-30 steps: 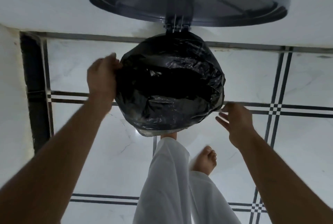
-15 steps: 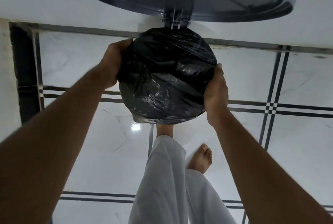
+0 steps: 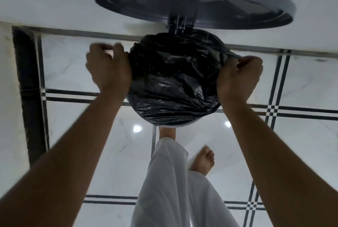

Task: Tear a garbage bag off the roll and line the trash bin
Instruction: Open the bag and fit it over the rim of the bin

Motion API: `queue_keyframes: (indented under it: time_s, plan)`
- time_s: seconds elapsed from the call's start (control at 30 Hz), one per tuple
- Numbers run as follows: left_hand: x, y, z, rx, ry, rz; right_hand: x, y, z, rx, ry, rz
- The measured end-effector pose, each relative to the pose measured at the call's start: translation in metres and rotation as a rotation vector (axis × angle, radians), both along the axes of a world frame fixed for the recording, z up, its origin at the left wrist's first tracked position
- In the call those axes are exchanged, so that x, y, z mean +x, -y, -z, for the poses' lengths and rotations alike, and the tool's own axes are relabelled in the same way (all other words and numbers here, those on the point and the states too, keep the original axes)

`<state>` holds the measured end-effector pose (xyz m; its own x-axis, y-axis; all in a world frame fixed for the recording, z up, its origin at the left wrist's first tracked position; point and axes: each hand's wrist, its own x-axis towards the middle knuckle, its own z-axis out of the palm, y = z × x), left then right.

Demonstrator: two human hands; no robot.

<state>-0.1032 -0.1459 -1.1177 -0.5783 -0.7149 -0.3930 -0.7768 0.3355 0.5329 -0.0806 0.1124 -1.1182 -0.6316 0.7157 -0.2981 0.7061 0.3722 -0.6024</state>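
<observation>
Lining stage: left hand (image 3: 108, 69) and right hand (image 3: 237, 78) clenched on crinkled black plastic garbage bag (image 3: 173, 80), flanking it; next, tucking down evenly.

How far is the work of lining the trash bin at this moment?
Done: a black garbage bag is already off the roll and sits in the bin, whose lid stands open. In hand: the left hand and right hand hold the bag's edge at opposite sides of the rim. Left: the bag looks crumpled over the opening, so it probably still needs pushing down and smoothing round the rim.
</observation>
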Motion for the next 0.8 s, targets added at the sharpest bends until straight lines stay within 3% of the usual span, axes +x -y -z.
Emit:
queue_keyframes:
  time_s: [0.1, 0.2, 0.3, 0.37, 0.4, 0.5, 0.63, 0.8]
  plan:
    - [0.053, -0.028, -0.018, 0.060, 0.068, -0.148, 0.001, 0.014, -0.006, -0.061, -0.102, -0.055]
    - [0.095, -0.049, -0.024, 0.231, 0.276, -0.474, 0.003, 0.021, -0.004, -0.004, -0.058, -0.208]
    - [0.125, -0.056, -0.025, 0.716, 0.380, -0.703, -0.006, 0.021, 0.006, -0.059, 0.149, -0.318]
    - [0.146, -0.060, -0.015, 1.027, 0.278, -0.728, -0.019, 0.016, 0.012, -0.168, 0.320, -0.282]
    - [0.154, -0.064, -0.011, 1.082, 0.236, -0.744, -0.024, 0.014, 0.012, -0.232, 0.398, -0.259]
    - [0.169, -0.072, -0.004, 1.032, 0.239, -0.767, -0.032, 0.007, 0.013, -0.348, 0.520, -0.251]
    - [0.176, -0.064, -0.002, 0.894, 0.281, -0.583, -0.026, 0.001, 0.017, -0.378, 0.558, -0.254]
    - [0.189, -0.043, 0.019, 0.780, 0.546, -0.293, -0.027, -0.009, 0.028, -0.543, 0.514, -0.144]
